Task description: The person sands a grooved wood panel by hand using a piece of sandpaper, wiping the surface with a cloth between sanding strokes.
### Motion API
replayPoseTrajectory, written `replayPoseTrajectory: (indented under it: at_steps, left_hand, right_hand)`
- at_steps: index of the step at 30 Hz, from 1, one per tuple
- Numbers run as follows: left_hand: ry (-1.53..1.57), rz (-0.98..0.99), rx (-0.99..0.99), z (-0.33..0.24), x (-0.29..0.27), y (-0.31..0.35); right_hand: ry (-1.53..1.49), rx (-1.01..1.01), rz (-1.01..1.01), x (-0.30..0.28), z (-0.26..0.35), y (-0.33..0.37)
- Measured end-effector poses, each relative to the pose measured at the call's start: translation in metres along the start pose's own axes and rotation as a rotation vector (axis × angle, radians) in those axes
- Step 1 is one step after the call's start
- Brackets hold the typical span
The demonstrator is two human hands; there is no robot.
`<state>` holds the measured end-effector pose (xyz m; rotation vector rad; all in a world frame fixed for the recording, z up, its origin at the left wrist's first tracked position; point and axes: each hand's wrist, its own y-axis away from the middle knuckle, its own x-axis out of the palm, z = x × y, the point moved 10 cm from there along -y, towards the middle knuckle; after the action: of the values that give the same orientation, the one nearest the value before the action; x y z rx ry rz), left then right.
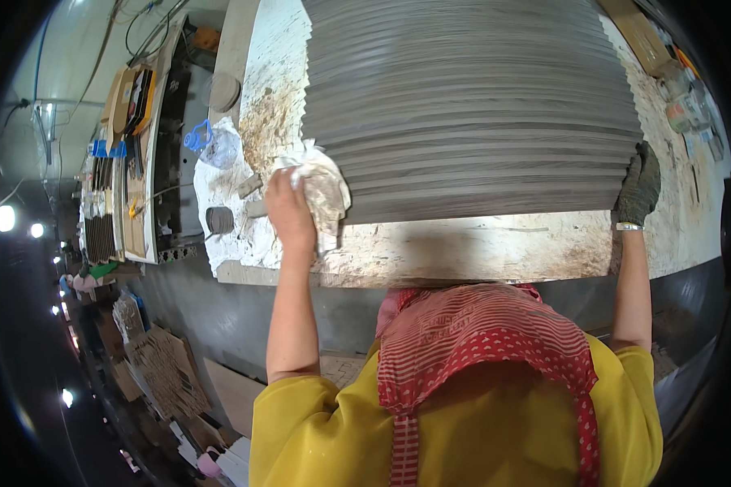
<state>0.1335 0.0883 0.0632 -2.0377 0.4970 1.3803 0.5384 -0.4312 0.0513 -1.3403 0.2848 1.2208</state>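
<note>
A wide grey wood-grain sheet with ridges running from left to right lies on the worktable, its side edges wavy. My left hand is bare and closed on a stained white rag at the sheet's near left corner. Part of that rag overlaps the sheet's edge. In a dark work glove, my right hand rests against the near right edge of the sheet, fingers stretched out along it. Its fingertips are partly lost against the dark edge.
The worktable has a pale, brown-stained top. Left of my left hand are a clear bottle with a blue handle, small blocks and a round piece. A cardboard box and jars line the right side.
</note>
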Motion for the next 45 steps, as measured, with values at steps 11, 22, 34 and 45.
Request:
replayPoseTrajectory:
  at_steps: [11,22,34,45]
  left_hand:
    - [0.02,0.144,0.391,-0.104,0.028,0.019]
    - [0.136,-0.027,0.752,-0.287,0.019,-0.018]
    - [-0.101,0.324,0.865,-0.286,0.069,-0.04]
    - [-0.474,0.373,0.821,-0.183,0.056,-0.059]
  right_hand:
    - [-0.059,0.074,-0.017,-0.004,-0.013,0.004]
    - [0.221,-0.092,0.041,0.005,0.003,-0.006]
    - [0.321,-0.133,0.472,0.071,0.088,-0.033]
    - [0.288,-0.099,0.469,0.068,0.092,-0.032]
